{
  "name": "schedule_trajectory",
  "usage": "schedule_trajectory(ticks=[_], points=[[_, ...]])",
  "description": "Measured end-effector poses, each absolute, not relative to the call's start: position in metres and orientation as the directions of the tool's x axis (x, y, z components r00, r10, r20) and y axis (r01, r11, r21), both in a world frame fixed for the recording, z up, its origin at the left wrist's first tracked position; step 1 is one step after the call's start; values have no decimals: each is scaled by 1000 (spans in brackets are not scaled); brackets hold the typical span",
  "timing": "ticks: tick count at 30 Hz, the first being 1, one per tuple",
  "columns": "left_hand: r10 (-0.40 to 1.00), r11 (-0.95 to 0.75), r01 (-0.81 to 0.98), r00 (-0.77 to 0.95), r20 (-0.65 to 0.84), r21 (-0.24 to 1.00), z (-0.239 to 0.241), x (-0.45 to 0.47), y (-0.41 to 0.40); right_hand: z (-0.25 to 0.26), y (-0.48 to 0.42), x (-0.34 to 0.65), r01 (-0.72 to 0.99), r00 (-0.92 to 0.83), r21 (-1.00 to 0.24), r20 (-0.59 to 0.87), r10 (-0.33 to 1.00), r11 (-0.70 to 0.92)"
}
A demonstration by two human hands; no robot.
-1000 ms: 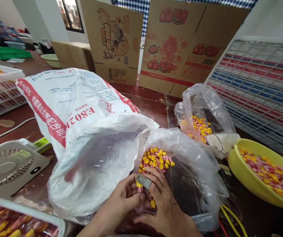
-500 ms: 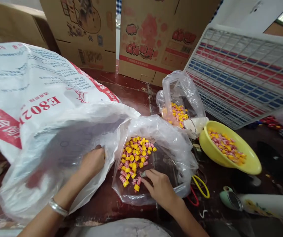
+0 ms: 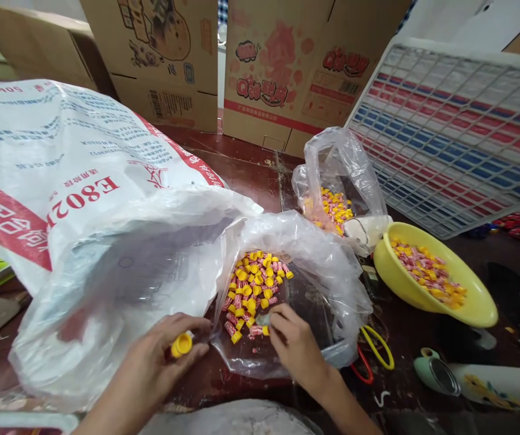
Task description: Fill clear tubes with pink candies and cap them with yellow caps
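My left hand [image 3: 167, 350] is closed around a small piece whose round yellow cap [image 3: 182, 345] shows between the fingers; the rest of it is hidden. My right hand [image 3: 299, 341] pinches a small red-and-white patterned tube with a yellow end [image 3: 259, 330]. A greyish-green bit shows at its fingertips, too small to name. Beside them lies a heap of similar yellow-capped tubes [image 3: 251, 284] on a spread clear plastic bag [image 3: 332, 284]. To the left, a large white printed sack [image 3: 119, 145] gapes toward me.
Behind stands another clear bag [image 3: 332, 145] with similar pieces. On the right are a yellow bowl [image 3: 482, 302] of pieces, a white wire rack [image 3: 450, 139], yellow-handled scissors [image 3: 380, 347] and a pale flask [image 3: 482, 377]. Cardboard boxes [image 3: 269, 78] line the back.
My left hand has come out of the sack's mouth toward me and now shows a yellow cap between its fingers. My right hand's fingers have closed on a tube by the heap.
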State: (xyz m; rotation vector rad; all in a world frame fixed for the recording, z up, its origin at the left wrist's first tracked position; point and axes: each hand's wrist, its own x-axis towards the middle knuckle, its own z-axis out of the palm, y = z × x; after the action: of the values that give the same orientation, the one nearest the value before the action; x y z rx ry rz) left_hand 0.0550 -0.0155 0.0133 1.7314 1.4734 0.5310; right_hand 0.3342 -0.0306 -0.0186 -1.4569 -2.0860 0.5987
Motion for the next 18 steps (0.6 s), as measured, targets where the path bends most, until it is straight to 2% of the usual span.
schedule_trajectory(ticks=[2, 5, 9, 13, 18], points=[[931, -58, 609, 320, -178, 791, 12, 69, -22, 1, -25, 337, 619, -214, -718, 236, 948, 319], [906, -64, 585, 374, -199, 808, 11, 85, -24, 26, -20, 334, 547, -235, -773, 228, 945, 323], [883, -46, 518, 421, -208, 854, 15, 96, -24, 31, -21, 320, 554, -281, -759, 216, 935, 342], [887, 83, 429, 379, -262, 900, 20, 101, -25, 27, -22, 313, 569, -270, -711, 313, 910, 413], [866, 275, 195, 375, -331, 941, 16, 106, -25, 28, -26, 310, 516, -477, -608, 381, 792, 603]])
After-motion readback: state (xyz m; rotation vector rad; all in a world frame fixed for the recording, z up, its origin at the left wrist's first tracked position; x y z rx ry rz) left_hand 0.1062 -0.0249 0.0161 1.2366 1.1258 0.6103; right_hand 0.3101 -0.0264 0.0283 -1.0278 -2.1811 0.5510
